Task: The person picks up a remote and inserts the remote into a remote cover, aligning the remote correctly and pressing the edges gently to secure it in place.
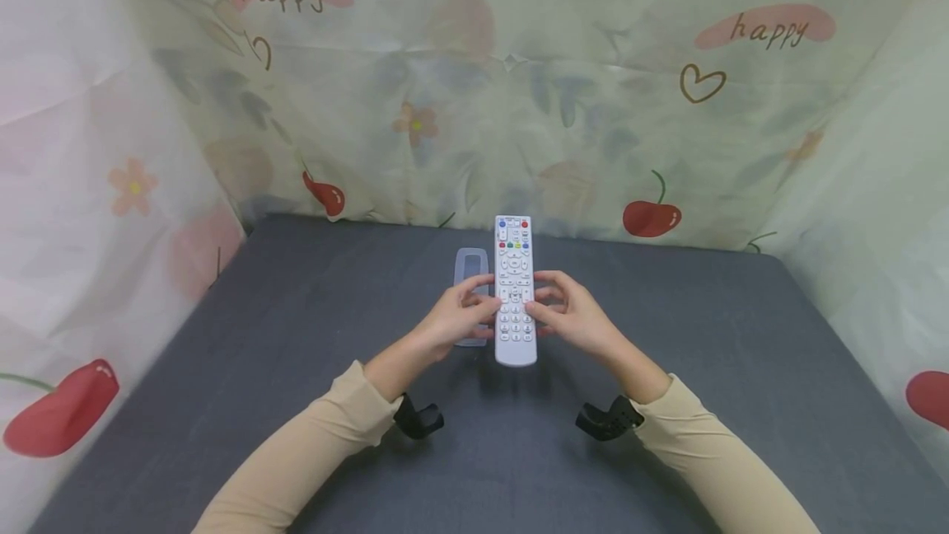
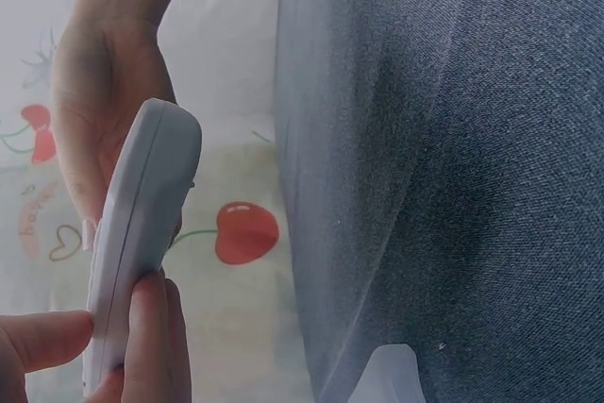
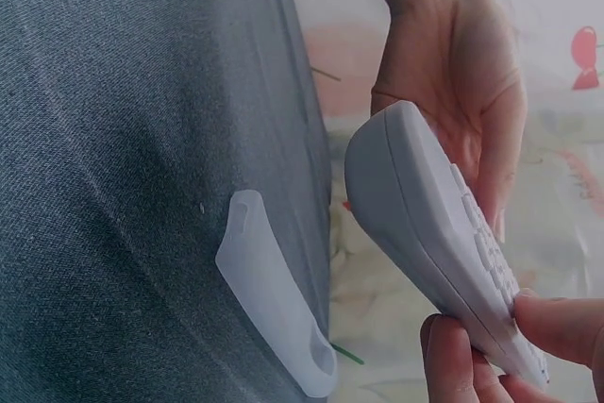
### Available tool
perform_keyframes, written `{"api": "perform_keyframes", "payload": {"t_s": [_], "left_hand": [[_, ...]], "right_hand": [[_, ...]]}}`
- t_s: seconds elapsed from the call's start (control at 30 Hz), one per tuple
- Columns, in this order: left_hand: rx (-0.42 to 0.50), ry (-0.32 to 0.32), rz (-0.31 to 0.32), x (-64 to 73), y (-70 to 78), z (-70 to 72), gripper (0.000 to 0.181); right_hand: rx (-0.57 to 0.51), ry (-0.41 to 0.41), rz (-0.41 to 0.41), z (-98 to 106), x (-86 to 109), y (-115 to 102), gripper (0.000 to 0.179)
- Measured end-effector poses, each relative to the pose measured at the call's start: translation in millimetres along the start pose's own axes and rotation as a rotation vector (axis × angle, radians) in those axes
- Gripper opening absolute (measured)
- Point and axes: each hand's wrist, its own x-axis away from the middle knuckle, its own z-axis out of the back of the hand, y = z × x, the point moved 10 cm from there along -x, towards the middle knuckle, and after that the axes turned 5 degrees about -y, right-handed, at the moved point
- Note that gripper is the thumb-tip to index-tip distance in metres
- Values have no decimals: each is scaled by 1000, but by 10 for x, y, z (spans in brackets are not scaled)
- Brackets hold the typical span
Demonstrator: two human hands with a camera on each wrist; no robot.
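Note:
Both hands hold a white remote control (image 1: 515, 344) between them, raised off the table with its buttons facing the head camera. My left hand (image 1: 460, 316) pinches its left edge, thumb on the front and fingers behind. On the opposite edge my right hand (image 1: 574, 316) grips it the same way. Both wrist views show the remote's side (image 2: 142, 195) and its thick lower end. Behind and left of it, a translucent silicone remote cover (image 3: 274, 299) lies on the table, partly hidden by the left hand in the head view.
A dark grey cloth covers the table (image 1: 667, 353). Patterned curtains (image 1: 504, 105) with cherries and flowers stand along the back and both sides. Black wrist straps (image 1: 418, 419) hang below the sleeve cuffs.

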Motion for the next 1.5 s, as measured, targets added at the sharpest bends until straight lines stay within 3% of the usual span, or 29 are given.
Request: {"api": "perform_keyframes", "payload": {"t_s": [0.4,0.63,0.9,1.07,1.3,1.4,1.5], "left_hand": [[2,-12,-31,14,56,15,51],[-51,-4,-60,27,99,24,51],[-86,10,-116,59,167,39,42],[-45,24,-75,50,154,61,34],[76,-108,16,36,83,-58,47],[113,-159,5,45,114,-111,52],[145,-156,-16,56,148,-118,51]], "right_hand": [[-18,-2,34,4,21,-83,54],[-3,23,54,27,33,-109,47],[106,90,134,87,63,-189,41],[153,176,216,161,85,-268,35],[113,230,302,187,131,-343,34],[130,224,387,153,162,-411,30],[133,207,456,116,184,-465,27]]}}
